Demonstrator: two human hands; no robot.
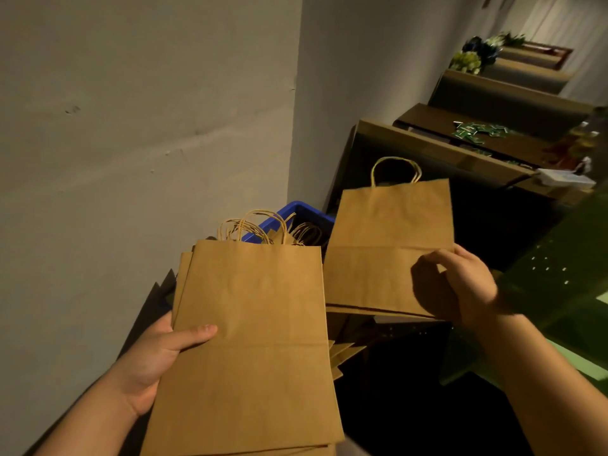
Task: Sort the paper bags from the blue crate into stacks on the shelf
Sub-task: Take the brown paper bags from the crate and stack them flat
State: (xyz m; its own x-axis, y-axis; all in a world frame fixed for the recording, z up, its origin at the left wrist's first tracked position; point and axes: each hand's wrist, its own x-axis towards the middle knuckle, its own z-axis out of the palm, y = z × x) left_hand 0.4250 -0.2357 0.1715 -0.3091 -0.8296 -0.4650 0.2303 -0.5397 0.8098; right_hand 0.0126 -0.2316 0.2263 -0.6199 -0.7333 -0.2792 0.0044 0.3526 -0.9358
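Your left hand (154, 353) grips a stack of flat brown paper bags (250, 350), thumb on top. Your right hand (460, 287) pinches a single flat brown paper bag (385, 251) by its lower corner. Behind both sits the blue plastic crate (296, 212), holding more bags.

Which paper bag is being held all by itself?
The single bag in the right hand, pinched at its lower corner. The left hand holds a whole stack of bags instead.
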